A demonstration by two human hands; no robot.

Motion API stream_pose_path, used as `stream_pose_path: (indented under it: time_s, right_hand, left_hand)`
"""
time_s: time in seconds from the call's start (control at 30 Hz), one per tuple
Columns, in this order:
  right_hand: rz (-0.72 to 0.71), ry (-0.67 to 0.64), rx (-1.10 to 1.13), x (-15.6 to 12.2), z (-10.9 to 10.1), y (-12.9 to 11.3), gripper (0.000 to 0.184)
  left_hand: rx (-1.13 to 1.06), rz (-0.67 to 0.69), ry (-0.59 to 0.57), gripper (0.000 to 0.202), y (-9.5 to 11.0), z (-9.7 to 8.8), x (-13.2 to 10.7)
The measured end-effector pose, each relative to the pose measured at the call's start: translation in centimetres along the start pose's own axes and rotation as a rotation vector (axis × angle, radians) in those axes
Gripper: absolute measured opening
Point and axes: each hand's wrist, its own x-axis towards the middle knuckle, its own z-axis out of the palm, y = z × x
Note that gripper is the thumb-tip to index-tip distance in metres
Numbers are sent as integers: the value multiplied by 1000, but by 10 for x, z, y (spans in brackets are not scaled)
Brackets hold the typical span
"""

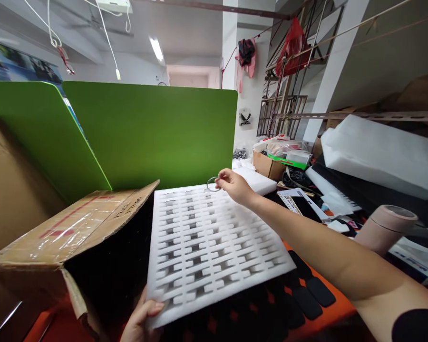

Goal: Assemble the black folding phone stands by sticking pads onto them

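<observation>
Ring (207, 184): over the foam tray's far edge, touching or apart I cannot tell; probably light, stiff and slippery, best pinched by its thin rim.
Right hand (236, 186): narrow grip, thumb and finger pinching the ring at the tray's far edge.
Foam tray (214, 295): slotted, likely light, soft and easily dented; best held by its plain border.
Left hand (141, 317): grip holding the tray's near left corner, thumb on top.
Carton (89, 213): left of the tray.
</observation>
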Motion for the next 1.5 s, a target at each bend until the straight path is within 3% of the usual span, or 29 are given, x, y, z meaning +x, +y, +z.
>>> stream_pose_path:
  time_s: [0.1,0.3,0.43,0.5,0.57,0.7,0.8,0.87,0.93,1.03,1.13,1.23,1.33,1.43,1.5]
  right_hand:
    - [-7,-31,-25,7,1,7,19]
    - [-193,-462,-676,11,15,-3,15]
    - [-317,-568,-966,13,29,-9,21]
    - [-357,-557,-1014,17,34,-10,29]
    - [-349,-468,-997,22,34,-10,33]
    - [-243,-128,-792,27,14,-11,26]
    - [-194,64,-534,3,-10,-20,23]
    - [-134,26,-380,-30,-21,-27,24]
    - [-34,-128,-267,-72,-21,-29,21]
    - [180,-482,-138,-132,2,-14,18]
    - [431,-537,-112,-168,42,16,18]
    - [518,-536,-143,-179,76,41,19]
    - [512,-592,-242,-178,94,53,21]
    - [478,-663,-350,-177,100,57,22]
    - [466,-685,-384,-177,102,59,23]
  left_hand:
    - [-15,30,-27,65,6,4,1]
    - [-11,52,-33,67,6,5,8]
    - [-6,76,-22,66,11,9,4]
    - [4,102,-25,66,18,15,3]
    - [10,127,-65,63,26,23,5]
    - [40,149,-120,53,43,43,18]
    - [97,184,-117,46,50,56,33]
    - [122,207,-112,44,53,62,44]
    - [129,246,-117,41,56,68,54]
    - [130,310,-116,37,59,75,66]
    - [125,306,-69,35,60,79,74]
    - [122,292,-34,33,58,81,82]
    - [184,349,18,32,61,79,92]
    - [436,584,116,33,65,71,92]
    - [611,795,209,30,60,61,79]
